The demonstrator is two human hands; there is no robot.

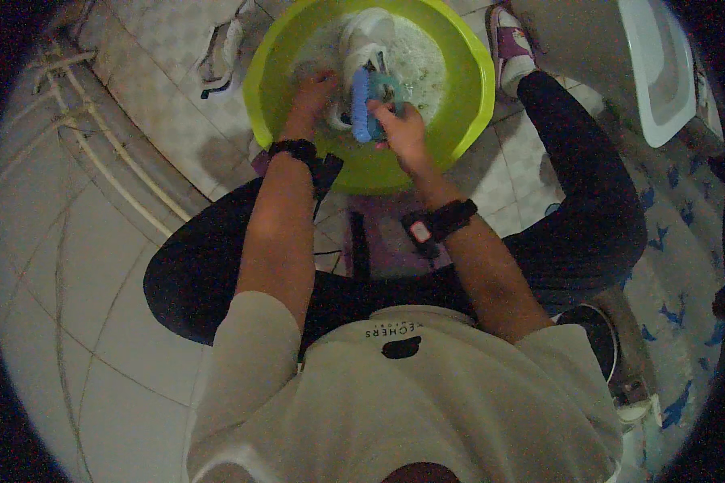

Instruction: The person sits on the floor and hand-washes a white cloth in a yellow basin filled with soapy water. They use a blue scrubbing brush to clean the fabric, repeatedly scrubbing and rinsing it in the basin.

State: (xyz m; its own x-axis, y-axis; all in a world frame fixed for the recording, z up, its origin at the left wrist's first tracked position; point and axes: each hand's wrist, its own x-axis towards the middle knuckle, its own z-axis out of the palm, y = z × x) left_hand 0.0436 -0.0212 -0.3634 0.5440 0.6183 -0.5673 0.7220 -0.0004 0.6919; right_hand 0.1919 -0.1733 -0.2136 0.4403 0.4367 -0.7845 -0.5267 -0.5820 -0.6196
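In front of me is a lime-green plastic basin (486,78) holding cloudy, sudsy water (423,54). A white shoe (362,39) lies in it, toe pointing away from me. My right hand (405,130) grips the teal handle of a scrubbing brush (360,105). Its blue bristles face left, over the near part of the shoe, and it is unclear whether they touch. Inside the basin, my left hand (315,93) is close to the shoe's left side. Its fingers are blurred and dim, so its hold on the shoe cannot be made out.
On the tiled floor (169,78) left of the basin lies a white, dark-edged item (222,57), possibly another shoe. My foot in a purple-and-white sneaker (510,51) stands right of the basin. Farther right are a white fixture's rim (664,66) and a dolphin-patterned curtain (670,241). Pale pipes (109,145) run along the left.
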